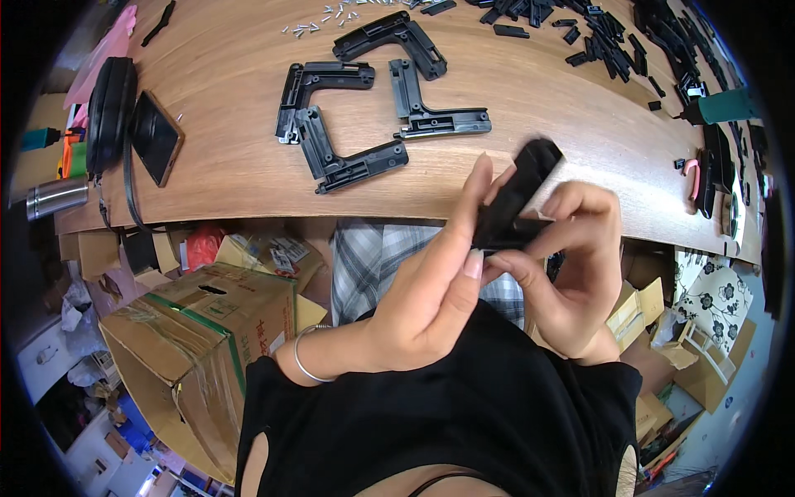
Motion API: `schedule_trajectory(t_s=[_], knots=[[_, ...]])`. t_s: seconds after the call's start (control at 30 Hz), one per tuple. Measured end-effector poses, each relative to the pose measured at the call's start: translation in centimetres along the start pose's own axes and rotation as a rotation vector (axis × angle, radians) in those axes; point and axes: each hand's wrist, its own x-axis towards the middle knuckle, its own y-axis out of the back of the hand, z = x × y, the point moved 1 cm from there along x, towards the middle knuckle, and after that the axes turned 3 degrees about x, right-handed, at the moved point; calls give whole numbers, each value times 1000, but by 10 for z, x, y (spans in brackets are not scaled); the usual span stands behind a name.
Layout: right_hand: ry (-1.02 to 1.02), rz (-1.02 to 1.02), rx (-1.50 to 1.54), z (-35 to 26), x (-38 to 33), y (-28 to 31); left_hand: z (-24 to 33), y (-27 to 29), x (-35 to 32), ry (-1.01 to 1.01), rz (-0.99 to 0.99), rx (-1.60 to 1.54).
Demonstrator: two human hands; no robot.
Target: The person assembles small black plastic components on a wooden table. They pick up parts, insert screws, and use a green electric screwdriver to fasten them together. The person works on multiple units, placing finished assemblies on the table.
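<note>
A long wooden workbench [224,157] curves across the upper part of the view, with cardboard boxes [199,348] crowded on the floor beneath its near edge. Both hands are raised just in front of that edge, closed together on one black plastic part [517,195]. The part's long axis runs diagonally: its free end points up and to the right, over the bench, and its lower end sinks down-left between the fingers. The left hand [431,282] wraps it from the left, fingers stretched along its side; the right hand [571,257] pinches the lower end from the right. The part is blurred, so its exact shape is hard to tell. On the bench beyond lie four black L-shaped brackets [348,124], loosely grouped, some touching, a scatter of small screws [319,21] farther back, and a heap of small black pieces [613,41] on the right.
</note>
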Motion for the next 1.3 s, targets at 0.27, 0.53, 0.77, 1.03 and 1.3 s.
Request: schedule_trajectory(t_s=[0.27, 0.53, 0.77, 1.03, 1.3], knots=[[-859, -100, 1342, 11, 1, 6, 6, -1, 3, -78, -3, -135], [-998, -298, 1166, 25, -12, 16, -1, -11, 10, -256, -213, 137], [-716, -42, 976, 27, -28, 20, -7, -16, 17, 39, 59, 47], [120, -75, -335, 29, 7, 26, -28, -9, 54, 330, 159, -669], [21, -159, -405, 65, 26, 61, 15, 27, 71, 312, -234, 3]])
